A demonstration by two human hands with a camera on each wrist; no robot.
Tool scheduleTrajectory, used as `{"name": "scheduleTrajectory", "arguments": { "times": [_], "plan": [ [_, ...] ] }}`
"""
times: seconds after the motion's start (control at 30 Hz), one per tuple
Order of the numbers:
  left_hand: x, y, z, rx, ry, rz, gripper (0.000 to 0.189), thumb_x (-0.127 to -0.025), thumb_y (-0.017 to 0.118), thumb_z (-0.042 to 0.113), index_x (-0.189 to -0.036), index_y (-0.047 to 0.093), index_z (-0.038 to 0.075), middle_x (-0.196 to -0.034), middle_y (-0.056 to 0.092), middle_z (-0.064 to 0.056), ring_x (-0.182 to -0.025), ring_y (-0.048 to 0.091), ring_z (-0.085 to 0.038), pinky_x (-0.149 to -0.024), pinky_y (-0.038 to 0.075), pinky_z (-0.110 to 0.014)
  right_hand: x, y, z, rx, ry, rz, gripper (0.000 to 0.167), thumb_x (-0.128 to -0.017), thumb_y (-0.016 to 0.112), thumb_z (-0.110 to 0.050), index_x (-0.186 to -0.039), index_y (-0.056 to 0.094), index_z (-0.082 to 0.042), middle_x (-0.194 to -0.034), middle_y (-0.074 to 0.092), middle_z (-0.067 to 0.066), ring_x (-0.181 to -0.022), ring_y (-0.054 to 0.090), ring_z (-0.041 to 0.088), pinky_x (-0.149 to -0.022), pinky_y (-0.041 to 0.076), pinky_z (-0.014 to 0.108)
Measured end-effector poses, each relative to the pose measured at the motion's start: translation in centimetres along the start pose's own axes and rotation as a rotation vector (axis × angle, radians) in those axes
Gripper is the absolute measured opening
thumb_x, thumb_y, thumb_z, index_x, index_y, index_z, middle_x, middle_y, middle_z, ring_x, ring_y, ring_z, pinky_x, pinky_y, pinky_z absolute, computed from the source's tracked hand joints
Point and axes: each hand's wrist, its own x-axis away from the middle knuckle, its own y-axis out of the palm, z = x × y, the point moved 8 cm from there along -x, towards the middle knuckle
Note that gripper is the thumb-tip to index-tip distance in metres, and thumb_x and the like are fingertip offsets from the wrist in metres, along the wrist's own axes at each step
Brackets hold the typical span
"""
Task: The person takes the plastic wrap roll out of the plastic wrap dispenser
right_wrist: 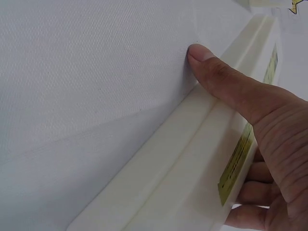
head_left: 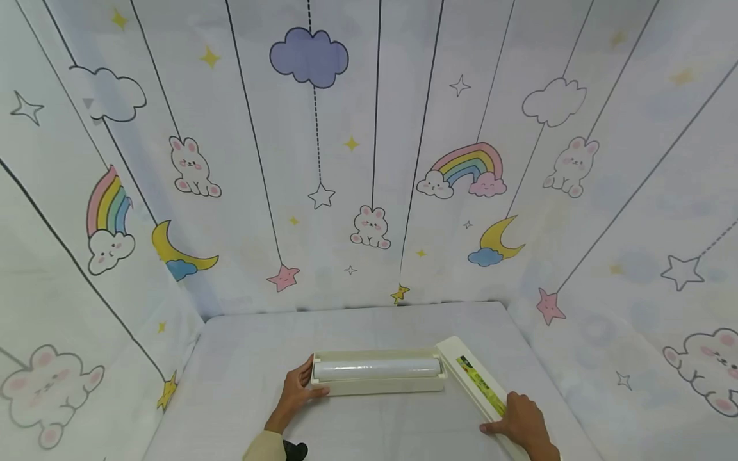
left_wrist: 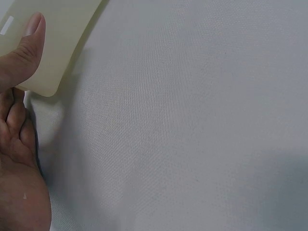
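Note:
A cream, open-topped cling film dispenser (head_left: 380, 387) lies crosswise on the white-covered table, with a shiny roll of film (head_left: 377, 368) inside it. My left hand (head_left: 295, 392) grips the dispenser's left end, its thumb on the near side and its fingers round the end. In the left wrist view, the thumb lies flat along the dispenser's smooth wall (left_wrist: 62, 43). To the right, a long lid (head_left: 458, 350) with a yellow-green label (head_left: 482, 385) slants toward me. My right hand (head_left: 523, 419) holds it near its lower end, thumb across one long side, fingers round the labelled side.
White cloth covers the tabletop (head_left: 380, 330). Printed fabric walls (head_left: 242, 160) with clouds, rabbits and stars rise at the back and both sides. A small black object (head_left: 296, 451) shows beside the left sleeve (head_left: 265, 446).

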Motion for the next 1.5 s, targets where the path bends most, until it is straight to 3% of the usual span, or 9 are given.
{"name": "scheduleTrajectory", "arguments": {
  "times": [0.17, 0.47, 0.63, 0.77, 0.87, 0.97, 1.03, 1.17, 1.5],
  "plan": [
    [-0.1, -0.1, -0.5, 0.017, 0.06, -0.018, 0.1, -0.076, 0.097, 0.0, -0.155, 0.04, -0.022, -0.155, 0.045, -0.044, -0.147, 0.059, -0.041, -0.111, 0.049, -0.008, 0.2, 0.1, 0.1, 0.039, 0.045, -0.04, 0.091, -0.055, 0.1, -0.072, -0.09, 0.063, 0.003, -0.072, 0.055, 0.005, -0.066, 0.052, 0.02, -0.057, 0.045, 0.033],
    [0.0, -0.2, -0.9, 0.023, 0.123, -0.027, 0.098, -0.077, 0.097, 0.0, -0.153, 0.04, -0.025, -0.154, 0.044, -0.046, -0.145, 0.063, -0.026, -0.11, 0.049, -0.008, 0.4, 0.4, -0.4, 0.047, 0.061, -0.1, 0.089, -0.059, 0.101, -0.067, -0.096, 0.063, 0.005, -0.077, 0.056, 0.006, -0.071, 0.053, 0.021, -0.062, 0.048, 0.033],
    [0.0, 0.1, -1.4, 0.033, 0.082, -0.004, 0.102, -0.074, 0.1, 0.004, -0.153, 0.041, -0.022, -0.155, 0.044, -0.043, -0.144, 0.063, -0.023, -0.111, 0.049, -0.008, 0.8, -0.3, -0.4, 0.04, 0.04, -0.1, 0.088, -0.061, 0.1, -0.068, -0.095, 0.062, 0.003, -0.076, 0.053, 0.005, -0.07, 0.051, 0.021, -0.06, 0.043, 0.031],
    [-0.2, 0.1, -2.2, 0.062, -0.007, 0.01, 0.107, -0.07, 0.102, 0.005, -0.157, 0.042, -0.017, -0.159, 0.045, -0.036, -0.142, 0.061, -0.008, -0.109, 0.047, -0.004, 0.7, -1.7, -0.5, 0.008, 0.013, -0.069, 0.09, -0.066, 0.096, -0.07, -0.099, 0.062, 0.006, -0.079, 0.06, 0.011, -0.071, 0.059, 0.025, -0.059, 0.048, 0.035],
    [-0.2, 0.0, -2.0, 0.062, -0.043, 0.012, 0.108, -0.07, 0.102, 0.003, -0.158, 0.042, -0.015, -0.161, 0.046, -0.035, -0.145, 0.061, -0.016, -0.108, 0.045, -0.003, 0.1, -3.6, -1.4, -0.014, -0.034, -0.013, 0.1, -0.075, 0.092, -0.068, -0.119, 0.064, 0.017, -0.102, 0.072, 0.03, -0.09, 0.072, 0.045, -0.074, 0.062, 0.055],
    [-0.2, -0.1, -1.3, 0.035, -0.053, 0.01, 0.106, -0.072, 0.1, 0.0, -0.158, 0.041, -0.017, -0.161, 0.046, -0.036, -0.15, 0.054, -0.04, -0.113, 0.046, -0.009, -0.8, -5.7, -3.0, -0.067, -0.102, 0.063, 0.102, -0.083, 0.089, -0.062, -0.14, 0.061, 0.018, -0.132, 0.068, 0.042, -0.12, 0.066, 0.06, -0.099, 0.058, 0.071],
    [-0.2, -0.2, -0.9, 0.016, -0.06, 0.006, 0.105, -0.073, 0.099, -0.003, -0.158, 0.04, -0.017, -0.162, 0.045, -0.036, -0.151, 0.048, -0.051, -0.119, 0.048, -0.019, -1.4, -7.0, -4.3, -0.133, -0.162, 0.131, 0.093, -0.085, 0.09, -0.055, -0.141, 0.064, 0.015, -0.135, 0.069, 0.039, -0.122, 0.067, 0.059, -0.102, 0.057, 0.071],
    [-0.1, -0.3, -0.5, 0.007, -0.069, 0.009, 0.103, -0.073, 0.098, -0.004, -0.158, 0.04, -0.018, -0.162, 0.046, -0.035, -0.151, 0.046, -0.054, -0.124, 0.047, -0.04, -2.6, -9.1, -6.9, -0.29, -0.289, 0.243, 0.082, -0.087, 0.092, -0.042, -0.143, 0.065, 0.011, -0.137, 0.072, 0.032, -0.121, 0.072, 0.053, -0.101, 0.061, 0.066],
    [-0.1, -0.1, -0.7, 0.009, -0.013, -0.008, 0.103, -0.074, 0.098, -0.002, -0.156, 0.04, -0.02, -0.16, 0.043, -0.04, -0.15, 0.047, -0.055, -0.116, 0.048, -0.013, -4.7, -12.1, -13.3, -0.565, -0.454, 0.242, 0.06, -0.092, 0.091, -0.027, -0.141, 0.071, 0.002, -0.135, 0.076, 0.024, -0.124, 0.075, 0.043, -0.102, 0.063, 0.056]
  ]
}}
